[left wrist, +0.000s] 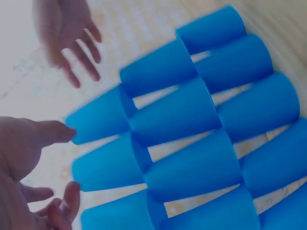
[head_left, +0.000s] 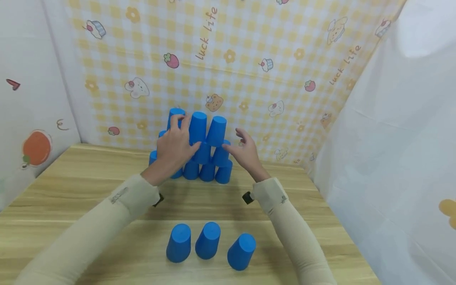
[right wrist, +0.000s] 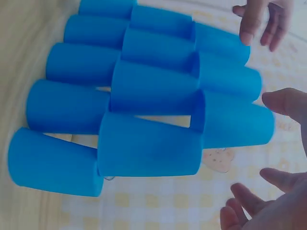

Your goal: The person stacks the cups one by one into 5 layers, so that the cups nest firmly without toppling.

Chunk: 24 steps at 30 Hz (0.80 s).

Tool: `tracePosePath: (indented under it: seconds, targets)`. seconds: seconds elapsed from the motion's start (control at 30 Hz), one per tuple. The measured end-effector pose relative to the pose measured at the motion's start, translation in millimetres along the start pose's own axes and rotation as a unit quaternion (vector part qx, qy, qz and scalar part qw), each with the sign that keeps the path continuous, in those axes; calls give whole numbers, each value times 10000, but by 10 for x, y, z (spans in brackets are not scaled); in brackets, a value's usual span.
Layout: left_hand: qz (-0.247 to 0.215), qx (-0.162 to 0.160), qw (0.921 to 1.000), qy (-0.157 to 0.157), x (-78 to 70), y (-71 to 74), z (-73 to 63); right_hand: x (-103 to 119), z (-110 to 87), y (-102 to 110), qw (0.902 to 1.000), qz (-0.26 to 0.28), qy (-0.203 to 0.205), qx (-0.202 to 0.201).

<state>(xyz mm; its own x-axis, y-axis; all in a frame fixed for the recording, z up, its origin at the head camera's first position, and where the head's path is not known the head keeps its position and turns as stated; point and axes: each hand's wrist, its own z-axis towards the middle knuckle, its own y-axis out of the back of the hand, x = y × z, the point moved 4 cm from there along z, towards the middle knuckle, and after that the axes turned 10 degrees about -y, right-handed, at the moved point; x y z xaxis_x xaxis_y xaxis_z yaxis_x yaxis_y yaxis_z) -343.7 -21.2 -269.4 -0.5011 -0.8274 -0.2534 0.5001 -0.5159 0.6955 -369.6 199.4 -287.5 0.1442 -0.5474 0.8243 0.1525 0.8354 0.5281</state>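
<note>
Blue cups stand upside down in a three-tier stack at the back of the table. Three of them form the top row: a left cup [head_left: 176,112], a middle cup [head_left: 198,124] and a right cup [head_left: 217,130]. My left hand [head_left: 173,144] is at the left part of this row, partly hiding it. In the left wrist view its thumb [left wrist: 60,132] overlaps the end of a top-row cup [left wrist: 100,117], with the fingers loosely bent. Beside the stack's right end, my right hand [head_left: 246,150] has spread fingers and nothing in its grasp.
Three more upside-down blue cups stand apart near the front: one at left [head_left: 178,245], one in the middle [head_left: 207,242], one at right [head_left: 241,253]. A checked cloth [head_left: 231,79] hangs behind the wooden table [head_left: 107,166], with white sheets [head_left: 384,130] at the sides.
</note>
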Motion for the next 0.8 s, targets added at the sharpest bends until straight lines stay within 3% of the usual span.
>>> tracePosePath:
  seconds: [0.13, 0.23, 0.3, 0.4, 0.53, 0.67, 0.73, 0.8]
  targets:
    - [-450, 312, 9981, -284, -39, 150, -299, -49, -258, 68, 9965, 52, 529, 650]
    - [-1018, 736, 9912, -422, -54, 215, -564, -132, -474, 91, 9899, 46, 671, 1249]
    - [-1540, 1037, 9815, -472, -55, 234, -743, -196, -611, 86, 9846, -56, 639, 1628]
    - [-2260, 1547, 9600, -581, -58, 234, -1002, -269, -792, 34, 9705, -369, 724, 2271]
    - [-2573, 2450, 9295, -990, -61, 201, -1320, -360, -971, -125, 9348, -690, 879, 3371]
    - [-2538, 3393, 8960, -1326, -29, 115, -1601, -469, -1120, -311, 8830, -976, 852, 4512]
    - [-2593, 3584, 8865, -1355, -14, 53, -1703, -513, -1184, -396, 8594, -988, 850, 4945]
    - [-2672, 3616, 8843, -1257, -5, 14, -1745, -538, -1227, -458, 8491, -838, 968, 5125]
